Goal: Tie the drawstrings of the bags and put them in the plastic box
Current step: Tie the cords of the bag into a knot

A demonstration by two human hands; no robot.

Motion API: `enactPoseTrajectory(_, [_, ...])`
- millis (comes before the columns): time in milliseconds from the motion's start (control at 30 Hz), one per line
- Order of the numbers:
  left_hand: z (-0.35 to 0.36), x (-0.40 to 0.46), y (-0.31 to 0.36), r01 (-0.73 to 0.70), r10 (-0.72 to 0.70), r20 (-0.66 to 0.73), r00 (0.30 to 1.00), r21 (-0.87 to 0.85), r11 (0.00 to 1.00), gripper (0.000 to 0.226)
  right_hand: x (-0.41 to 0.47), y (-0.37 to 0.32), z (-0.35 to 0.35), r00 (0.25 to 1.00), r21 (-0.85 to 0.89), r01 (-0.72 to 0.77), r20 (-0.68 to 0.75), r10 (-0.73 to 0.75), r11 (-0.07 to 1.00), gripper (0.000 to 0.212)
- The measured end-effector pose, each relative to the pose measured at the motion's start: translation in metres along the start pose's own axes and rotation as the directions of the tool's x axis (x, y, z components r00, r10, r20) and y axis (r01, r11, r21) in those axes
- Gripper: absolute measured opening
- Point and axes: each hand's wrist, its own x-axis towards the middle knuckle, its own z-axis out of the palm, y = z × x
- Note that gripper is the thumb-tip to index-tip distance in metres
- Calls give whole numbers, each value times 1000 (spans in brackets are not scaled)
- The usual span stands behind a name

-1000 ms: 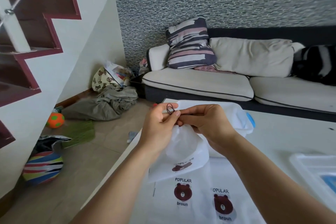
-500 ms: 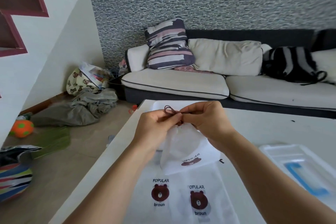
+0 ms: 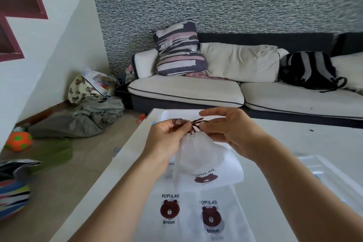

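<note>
A striped cushion [image 3: 179,49] and black backpack [image 3: 310,69] sit on the sofa [image 3: 186,89]; an orange ball [image 3: 18,140] lies on the floor.

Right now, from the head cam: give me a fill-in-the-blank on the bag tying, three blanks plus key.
1. Both hands work the dark ____ at the neck of the raised bag.
2. The left hand pinches a ____ of cord.
3. Flat bags below the held one carry a printed brown ____.

Missing words: drawstring; loop; bear

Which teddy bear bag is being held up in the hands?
The bag with its top bunched shut, between the left hand and right hand. The other two bear bags lie flat on the table below it.
</note>
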Motion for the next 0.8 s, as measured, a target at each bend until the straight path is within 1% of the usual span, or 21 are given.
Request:
enactPoseTrajectory(100, [0, -1, -1, -45, 45, -10, 999, 49, 998, 15, 2, 0, -5, 995, 51, -89, 40, 87, 995, 29])
enactPoseTrajectory(167, [0, -2, -3, -114, 117, -18, 993, 130, 985, 12, 2, -1, -8, 992, 59, -123, 49, 120, 991, 28])
enactPoseTrajectory(233, [1, -2, -3, -185, 193, -16, 981, 213, 959, 14, 0, -3, -10, 990, 70, -135, 52, 132, 988, 28])
enactPoseTrajectory(333, [5, -4, -4, -247, 260, -15, 965, 261, 933, 16, -1, -5, -9, 991, 87, -126, 43, 123, 988, 29])
enactPoseTrajectory(400, [8, -5, -4, -269, 284, -16, 959, 269, 925, 14, -3, -3, -5, 993, 30, -115, 7, 115, 993, 32])
enactPoseTrajectory(467, [11, -5, -4, -273, 284, -5, 959, 256, 927, 13, -3, 0, -1, 996, -76, -86, -40, 84, 993, 34])
enactPoseTrajectory(533, [14, -5, -3, -269, 274, 12, 962, 243, 932, 11, -4, 3, 4, 997, -145, -57, -63, 48, 988, 35])
enactPoseTrajectory(633, [17, -7, -2, -213, 212, 24, 977, 160, 964, 10, -4, 7, 5, 997, -145, -40, -70, 30, 989, 40])
enactPoseTrajectory(733, [18, -9, 0, -125, 124, 48, 991, 38, 991, 8, -6, 8, 2, 1000, -172, -23, -15, 20, 985, 40])
enactPoseTrajectory(800, [18, -11, 2, -109, 107, 65, 992, 28, 994, 10, -7, 9, 2, 1000, -181, -4, -28, -1, 984, 39])
